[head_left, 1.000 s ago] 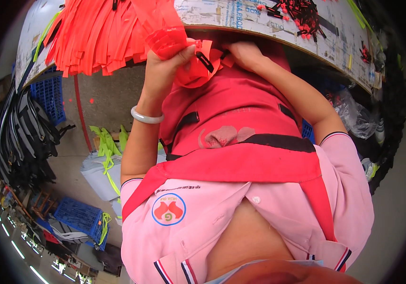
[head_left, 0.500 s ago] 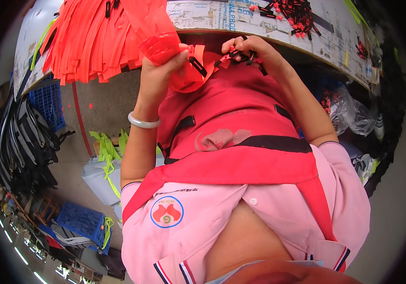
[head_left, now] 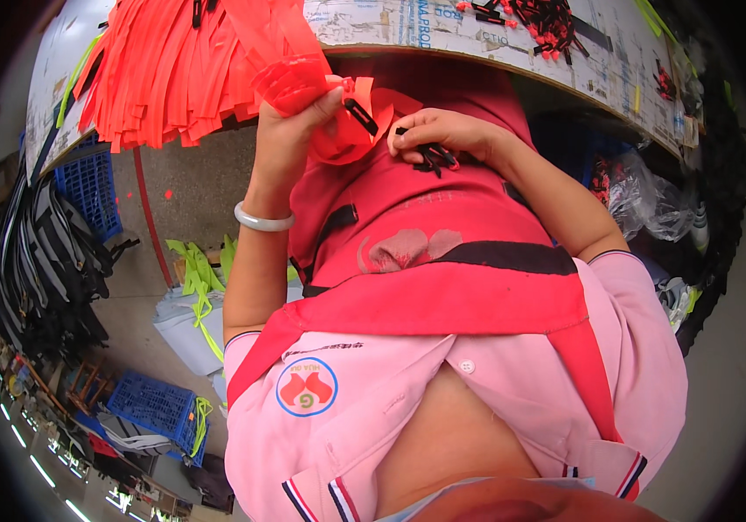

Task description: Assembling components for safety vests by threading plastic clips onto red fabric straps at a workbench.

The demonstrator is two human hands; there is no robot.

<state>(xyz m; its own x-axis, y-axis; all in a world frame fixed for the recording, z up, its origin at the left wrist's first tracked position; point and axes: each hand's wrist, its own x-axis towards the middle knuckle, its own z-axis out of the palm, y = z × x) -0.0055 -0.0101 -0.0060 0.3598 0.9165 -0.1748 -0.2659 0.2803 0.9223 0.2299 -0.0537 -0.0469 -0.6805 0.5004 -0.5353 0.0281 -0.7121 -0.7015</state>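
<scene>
My left hand (head_left: 293, 139) is closed around a bunch of bright orange-red strips (head_left: 290, 85), near the table's front edge. Past its thumb a small black oblong piece (head_left: 361, 117) sits on a looped strip end. Many more flat orange-red strips (head_left: 160, 83) fan out over the table and hang off its edge on the left. Against the red apron, my right hand (head_left: 453, 133) has its fingers curled over several small black pieces (head_left: 434, 160). Their exact kind is too small to make out. The two hands are a short way apart.
On the table (head_left: 360, 22), a pile of small black and red pieces (head_left: 551, 33) lies at the far right. A clear plastic bag (head_left: 647, 196) is below the right side. Black-grey straps (head_left: 42, 252) hang at the left, near a blue crate (head_left: 153, 402).
My right hand has come down and toward me, from beside the strip ends to the apron, with black pieces in it. My left hand has stayed nearly in place, still gripping the strips.
</scene>
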